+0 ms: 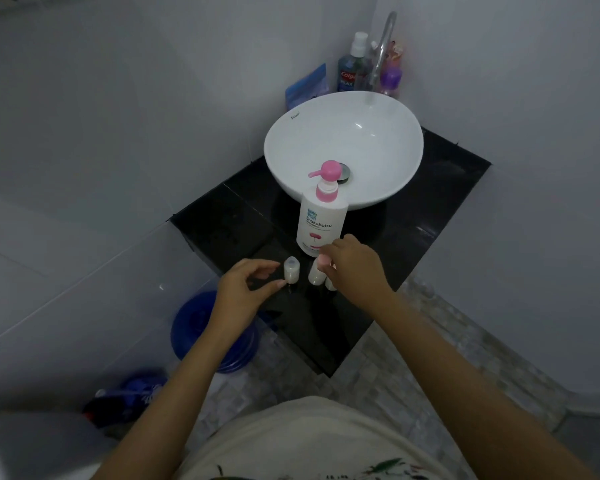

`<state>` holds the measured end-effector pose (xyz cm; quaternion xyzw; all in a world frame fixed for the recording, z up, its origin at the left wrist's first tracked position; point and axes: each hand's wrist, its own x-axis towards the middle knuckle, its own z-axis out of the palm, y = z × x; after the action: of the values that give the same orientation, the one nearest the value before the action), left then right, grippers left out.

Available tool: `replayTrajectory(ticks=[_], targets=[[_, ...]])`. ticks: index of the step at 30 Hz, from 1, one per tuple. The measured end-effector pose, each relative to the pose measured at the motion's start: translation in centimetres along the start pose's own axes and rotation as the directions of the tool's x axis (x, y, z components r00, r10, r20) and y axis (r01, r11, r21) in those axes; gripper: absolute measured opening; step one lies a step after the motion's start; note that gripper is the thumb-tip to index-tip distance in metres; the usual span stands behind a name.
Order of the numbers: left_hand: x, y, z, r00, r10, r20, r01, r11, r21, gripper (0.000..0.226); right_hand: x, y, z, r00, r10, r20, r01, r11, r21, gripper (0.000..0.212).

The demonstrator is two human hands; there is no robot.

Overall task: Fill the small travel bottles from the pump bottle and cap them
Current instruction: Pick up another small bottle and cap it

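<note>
My right hand (352, 268) is curled around the top of a small travel bottle (315, 276), with my fingers pinching its pink cap (325, 260). This little bottle looks full of something white and stands just in front of the big pump bottle (321, 220). My left hand (246, 284) is half open, with thumb and fingers spread a little, and it holds nothing. Its fingertips are just beside another small bottle (290, 270), but I cannot tell if they touch it. That one stands up straight, in front of the pump bottle and a bit to the left, and its top looks pale. Both my arms reach forward over the black counter (440, 202). The white sink (343, 147) sits right behind the pump bottle. My right hand hides most of a third little bottle (330, 285) under it.
</note>
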<state>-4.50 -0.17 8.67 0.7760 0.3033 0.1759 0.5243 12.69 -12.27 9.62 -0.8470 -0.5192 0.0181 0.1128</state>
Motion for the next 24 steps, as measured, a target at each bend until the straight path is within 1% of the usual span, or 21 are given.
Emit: replayTrajectory(ticks=[7,11,15,17,20,22,24], targets=[[0.4,-2.4,-0.5,0.998,-0.066,0.001,0.066,0.997,0.032,0.026,2.1,0.3,2.8,0.983,-0.042,0.178,0.069,0.986,-0.149,0.026],[1.5,-3.5,0.0,0.997,-0.078,0.024,0.077,0.996,0.043,0.027,2.1,0.4,3.3,0.981,-0.028,0.194,0.060,0.985,-0.162,0.030],[3.4,-4.4,1.1,0.993,-0.099,0.070,0.093,0.992,0.089,0.037,2.1,0.5,2.9,0.982,-0.009,0.189,0.032,0.993,-0.115,0.047],[4.4,-4.8,1.8,0.990,-0.102,0.097,0.090,0.989,0.121,0.044,1.9,0.8,2.3,0.988,0.025,0.153,-0.013,0.997,-0.077,0.047],[5.8,-5.4,2.7,0.986,-0.106,0.128,0.084,0.983,0.164,0.050,0.8,1.7,1.4,0.995,0.102,0.001,-0.102,0.994,0.040,0.042],[6.5,-5.6,3.4,0.983,-0.112,0.147,0.084,0.980,0.181,0.050,-0.2,2.7,0.9,0.979,0.185,-0.088,-0.171,0.975,0.142,0.037],[7.0,-5.6,3.9,0.978,-0.116,0.174,0.080,0.976,0.201,0.046,-1.1,3.7,0.4,0.952,0.281,-0.117,-0.251,0.942,0.220,0.033]])
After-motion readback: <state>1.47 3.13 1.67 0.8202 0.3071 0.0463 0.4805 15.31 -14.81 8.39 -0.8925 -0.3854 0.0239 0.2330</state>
